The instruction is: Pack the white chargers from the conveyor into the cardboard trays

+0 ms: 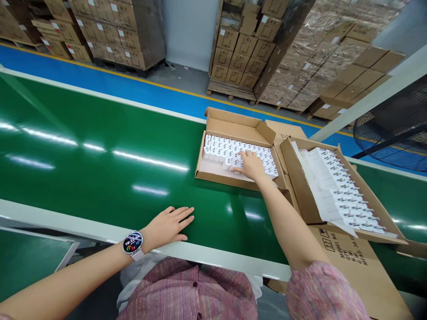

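Note:
My left hand (170, 226) lies flat on the green work surface (100, 178) near its front edge, fingers spread and holding nothing. A watch is on that wrist. My right hand (250, 165) reaches into an open cardboard box (223, 178) that holds rows of small white pieces (216, 146). Its thumb and fingers are bent around one or more of the white pieces in the front row; the exact grip is partly hidden. Part of the box's front left is bare of pieces.
Right of the box, a second open carton (302, 191) holds white pieces with metal prongs and white sheets. Under it is a large printed carton (367, 275). A fan (393, 129) stands at the right. Stacked cartons (123, 40) on pallets line the back.

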Motion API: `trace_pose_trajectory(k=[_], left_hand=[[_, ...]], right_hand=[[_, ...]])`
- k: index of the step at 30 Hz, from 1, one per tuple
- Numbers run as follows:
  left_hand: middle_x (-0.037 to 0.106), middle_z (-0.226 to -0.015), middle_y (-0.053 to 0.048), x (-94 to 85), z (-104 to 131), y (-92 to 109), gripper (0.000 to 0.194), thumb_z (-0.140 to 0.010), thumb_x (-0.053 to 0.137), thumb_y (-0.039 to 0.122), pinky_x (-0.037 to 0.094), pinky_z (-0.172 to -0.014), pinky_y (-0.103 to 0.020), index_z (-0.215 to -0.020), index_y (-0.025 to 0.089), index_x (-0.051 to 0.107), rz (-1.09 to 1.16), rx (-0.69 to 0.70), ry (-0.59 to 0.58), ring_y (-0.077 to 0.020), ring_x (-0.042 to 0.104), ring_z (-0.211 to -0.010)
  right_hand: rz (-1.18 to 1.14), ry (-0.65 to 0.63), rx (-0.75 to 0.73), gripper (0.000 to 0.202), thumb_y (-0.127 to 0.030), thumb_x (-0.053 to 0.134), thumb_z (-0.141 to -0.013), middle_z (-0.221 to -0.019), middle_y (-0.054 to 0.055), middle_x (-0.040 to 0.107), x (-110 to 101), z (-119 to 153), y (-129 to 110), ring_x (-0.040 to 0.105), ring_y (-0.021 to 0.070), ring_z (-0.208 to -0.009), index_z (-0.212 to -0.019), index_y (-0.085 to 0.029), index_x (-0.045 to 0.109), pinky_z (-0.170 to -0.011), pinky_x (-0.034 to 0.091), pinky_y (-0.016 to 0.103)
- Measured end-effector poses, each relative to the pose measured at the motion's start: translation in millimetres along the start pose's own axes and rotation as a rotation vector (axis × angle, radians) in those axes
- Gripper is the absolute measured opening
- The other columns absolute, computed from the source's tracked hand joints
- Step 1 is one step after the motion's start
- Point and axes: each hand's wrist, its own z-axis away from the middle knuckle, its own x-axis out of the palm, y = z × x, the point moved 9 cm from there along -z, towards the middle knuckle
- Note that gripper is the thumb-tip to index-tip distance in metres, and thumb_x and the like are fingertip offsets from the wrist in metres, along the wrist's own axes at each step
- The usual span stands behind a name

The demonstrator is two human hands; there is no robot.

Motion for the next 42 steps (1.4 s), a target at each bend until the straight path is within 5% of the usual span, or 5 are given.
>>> trace_pose_trajectory(k=[8, 24, 29, 35, 42], left_hand=[[0.044, -0.164, -0.007, 3.8, -1.4, -0.1, 0.051, -0.099, 0.064, 0.052, 0.042, -0.11, -0.034, -0.144, 0.03, 0.059, 0.036, 0.004, -0.029, -0.0243, 0.046, -0.147], [0.044, -0.164, -0.007, 3.4, -1.1, 2.0, 0.052, -0.095, 0.071, 0.05, 0.041, -0.113, -0.035, -0.141, 0.028, 0.061, 0.033, 0.025, -0.014, -0.025, 0.045, -0.148], [0.044, -0.164, -0.007, 7.2, -0.4, 1.1, 0.05, -0.1, 0.064, 0.051, 0.04, -0.114, -0.035, -0.143, 0.028, 0.059, 0.053, 0.026, 0.0, -0.0251, 0.044, -0.149], [0.043, -0.164, -0.007, 11.0, -0.9, 0.8, 0.05, -0.101, 0.06, 0.053, 0.038, -0.113, -0.035, -0.144, 0.027, 0.058, 0.08, 0.043, 0.01, -0.025, 0.044, -0.149], [0.043, -0.164, -0.008, 13.9, -2.1, 1.6, 0.051, -0.099, 0.065, 0.05, 0.039, -0.112, -0.036, -0.142, 0.025, 0.059, 0.092, 0.06, 0.014, -0.0263, 0.044, -0.149]], right_hand=[[0.014, -0.046, -0.053, 0.025, -0.027, 0.07, -0.09, -0.113, 0.016, 0.067, 6.5, 15.9, 30.9, 0.054, 0.0315, -0.107, -0.113, -0.016, 0.068, -0.089, 0.041, 0.04], [-0.008, 0.082, -0.094, 0.04, -0.039, 0.072, -0.091, -0.133, 0.018, 0.052, 9.7, 1.3, -5.1, 0.044, 0.0347, -0.118, -0.125, -0.02, 0.064, -0.095, 0.037, 0.045], [-0.023, 0.113, -0.078, 0.024, -0.037, 0.067, -0.093, -0.128, 0.018, 0.053, 10.6, -6.8, -10.0, 0.044, 0.0354, -0.117, -0.11, -0.019, 0.068, -0.094, 0.038, 0.048], [-0.048, 0.161, -0.101, 0.035, -0.037, 0.074, -0.083, -0.134, 0.016, 0.053, 9.0, -11.0, -26.3, 0.043, 0.038, -0.121, -0.114, -0.023, 0.068, -0.099, 0.036, 0.054], [-0.072, 0.246, 0.002, 0.028, -0.039, 0.07, -0.087, -0.134, 0.021, 0.055, -0.8, -12.2, -37.9, 0.043, 0.041, -0.124, -0.107, -0.019, 0.068, -0.101, 0.036, 0.059]])
